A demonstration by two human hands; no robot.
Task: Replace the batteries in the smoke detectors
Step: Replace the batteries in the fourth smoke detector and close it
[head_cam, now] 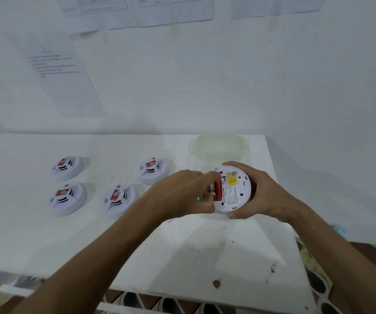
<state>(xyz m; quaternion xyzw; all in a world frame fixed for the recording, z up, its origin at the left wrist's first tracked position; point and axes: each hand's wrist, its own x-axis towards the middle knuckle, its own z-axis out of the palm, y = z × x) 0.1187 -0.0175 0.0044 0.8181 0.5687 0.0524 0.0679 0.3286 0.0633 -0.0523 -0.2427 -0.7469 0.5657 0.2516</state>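
Nearest, over the right part of the white table (182, 257), the right hand (264, 196) grasps one round white plastic smoke detector (232, 189), turned back-up and tilted toward the camera. In its open compartment lies one red cylindrical battery (217, 189), long axis running near to far. The left hand (182, 193) curls over that compartment, forefinger on the battery's far end; something small and green shows under it, unclear. Beyond, left, four more white detectors (118, 200) rest face-up in two rows. Farthest, one translucent plastic container (218, 147) stands by the wall.
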